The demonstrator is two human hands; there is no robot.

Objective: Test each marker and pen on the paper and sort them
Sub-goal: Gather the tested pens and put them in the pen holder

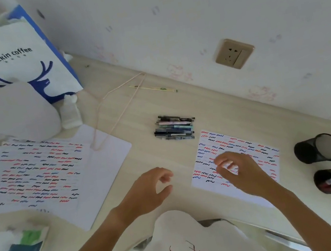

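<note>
A scribbled paper (235, 157) lies under the right hand (240, 169), whose curled fingers seem to pinch something small and blurred, while the left hand (149, 191) hovers loosely curled and empty, pens (174, 127) piled beyond both.

Home desk by doodled wall (164, 26) w/ socket (234, 53), coffee-shop bag (13, 57), pen cups (319, 148).
</note>
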